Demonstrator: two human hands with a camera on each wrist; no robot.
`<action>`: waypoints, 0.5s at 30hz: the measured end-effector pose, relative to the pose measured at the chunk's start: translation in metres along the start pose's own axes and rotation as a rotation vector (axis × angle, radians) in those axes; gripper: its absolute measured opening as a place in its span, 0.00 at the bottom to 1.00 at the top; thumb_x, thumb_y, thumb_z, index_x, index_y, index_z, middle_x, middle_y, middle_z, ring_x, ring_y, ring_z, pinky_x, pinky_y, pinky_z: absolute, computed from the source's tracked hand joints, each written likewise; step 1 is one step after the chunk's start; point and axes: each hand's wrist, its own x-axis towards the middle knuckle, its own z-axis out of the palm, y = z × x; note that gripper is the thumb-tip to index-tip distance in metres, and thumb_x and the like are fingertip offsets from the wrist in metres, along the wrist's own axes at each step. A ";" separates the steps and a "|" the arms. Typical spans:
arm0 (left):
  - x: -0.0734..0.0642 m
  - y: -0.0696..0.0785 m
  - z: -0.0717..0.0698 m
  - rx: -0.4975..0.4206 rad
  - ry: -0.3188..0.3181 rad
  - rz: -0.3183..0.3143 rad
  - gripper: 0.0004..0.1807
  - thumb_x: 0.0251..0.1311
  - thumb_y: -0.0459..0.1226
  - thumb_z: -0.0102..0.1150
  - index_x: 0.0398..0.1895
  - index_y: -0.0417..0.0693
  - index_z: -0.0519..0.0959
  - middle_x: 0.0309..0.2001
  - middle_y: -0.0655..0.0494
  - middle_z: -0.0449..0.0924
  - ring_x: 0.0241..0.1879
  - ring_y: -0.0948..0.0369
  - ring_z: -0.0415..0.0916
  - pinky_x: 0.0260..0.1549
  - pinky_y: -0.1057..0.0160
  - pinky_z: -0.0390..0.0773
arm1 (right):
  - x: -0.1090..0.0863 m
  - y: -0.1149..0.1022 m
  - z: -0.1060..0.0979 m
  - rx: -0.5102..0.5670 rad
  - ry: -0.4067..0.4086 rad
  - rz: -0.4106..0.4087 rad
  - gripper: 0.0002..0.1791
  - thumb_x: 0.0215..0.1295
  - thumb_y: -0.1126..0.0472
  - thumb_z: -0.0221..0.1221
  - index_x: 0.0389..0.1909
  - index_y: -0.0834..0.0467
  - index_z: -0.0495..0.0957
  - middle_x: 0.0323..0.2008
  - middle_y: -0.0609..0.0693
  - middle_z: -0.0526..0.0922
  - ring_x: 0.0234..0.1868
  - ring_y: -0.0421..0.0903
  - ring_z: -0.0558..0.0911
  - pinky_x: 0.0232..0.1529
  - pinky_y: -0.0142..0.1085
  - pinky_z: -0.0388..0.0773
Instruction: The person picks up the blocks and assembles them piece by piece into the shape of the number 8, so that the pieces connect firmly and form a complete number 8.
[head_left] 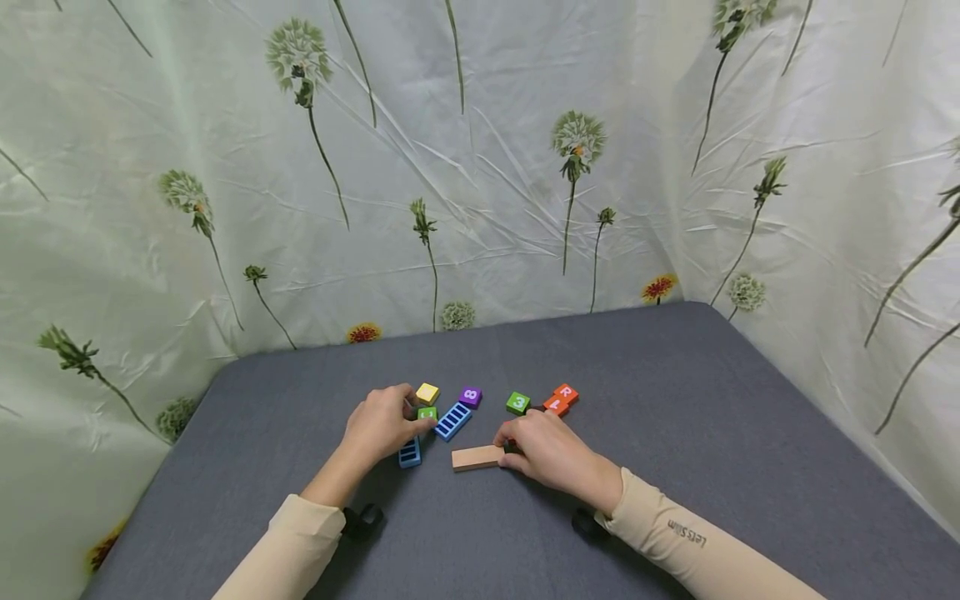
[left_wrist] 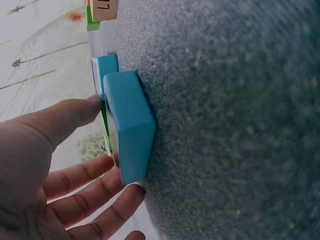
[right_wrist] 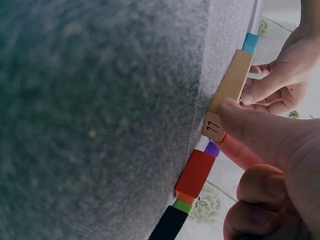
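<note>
My left hand (head_left: 380, 423) reaches over the left group of blocks, thumb tip at the near edge of a green tile (head_left: 427, 413). Its fingers are spread and fairly straight in the left wrist view, around the end of a blue block (left_wrist: 131, 125). In the head view that blue block (head_left: 409, 452) lies under the hand with dark panels on top; a second striped blue block (head_left: 453, 422) lies to its right. My right hand (head_left: 553, 450) pinches the right end of a long wooden block (head_left: 476, 458) between thumb and index finger. Dark marks show on the block's end face (right_wrist: 213, 126).
Beyond the hands lie a yellow tile (head_left: 427, 393), a purple tile with an 8 (head_left: 470, 397), a green tile with a 3 (head_left: 518, 403) and red lettered tiles (head_left: 564, 395). A dark block (right_wrist: 170, 223) shows beside the red block (right_wrist: 195, 174). A flowered curtain (head_left: 495, 183) hangs behind the grey table (head_left: 600, 350).
</note>
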 end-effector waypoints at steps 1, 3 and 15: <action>0.000 0.000 -0.001 0.000 -0.001 -0.002 0.23 0.62 0.52 0.77 0.51 0.45 0.85 0.39 0.54 0.89 0.37 0.59 0.83 0.38 0.52 0.84 | 0.000 0.000 0.000 0.001 -0.002 0.000 0.08 0.63 0.58 0.77 0.40 0.54 0.91 0.34 0.46 0.91 0.31 0.37 0.77 0.35 0.35 0.74; 0.000 0.001 -0.001 0.003 -0.002 -0.005 0.22 0.63 0.51 0.77 0.50 0.45 0.86 0.39 0.53 0.89 0.37 0.59 0.83 0.38 0.52 0.84 | 0.000 0.000 0.000 0.004 -0.004 -0.001 0.08 0.63 0.58 0.77 0.40 0.55 0.90 0.34 0.46 0.91 0.31 0.36 0.78 0.35 0.35 0.74; 0.001 0.002 -0.001 0.030 0.005 -0.002 0.19 0.65 0.49 0.75 0.49 0.46 0.86 0.38 0.54 0.88 0.35 0.60 0.82 0.34 0.54 0.82 | 0.000 0.001 0.000 0.000 0.005 -0.010 0.08 0.63 0.58 0.77 0.40 0.55 0.90 0.35 0.46 0.92 0.32 0.37 0.81 0.35 0.34 0.75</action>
